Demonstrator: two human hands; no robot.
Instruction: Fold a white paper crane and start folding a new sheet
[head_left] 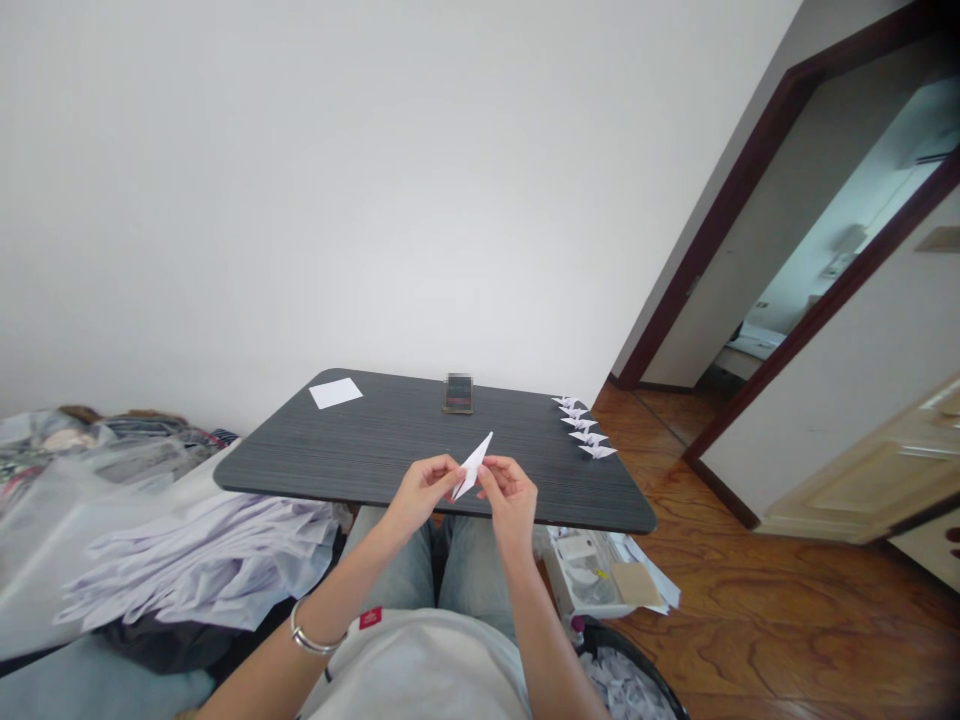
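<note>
A narrow piece of folded white paper [474, 464] is held up above the near edge of the dark table, tilted with its pointed tip up and to the right. My left hand [430, 487] pinches its left side between thumb and fingers. On the right side, the thumb and fingertips of my right hand [508, 488] press on the paper too. Several folded paper cranes [585, 437] stand in a row along the table's right edge. Flat on the far left of the table lies a white paper sheet [336, 392].
A phone on a stand [458, 393] is at the back middle of the dark table [300, 455]. White cloth [210, 560] is piled at the left. Below right are a box of small items [589, 575] and a black bin [637, 660] of paper scraps. A wall rises behind the table.
</note>
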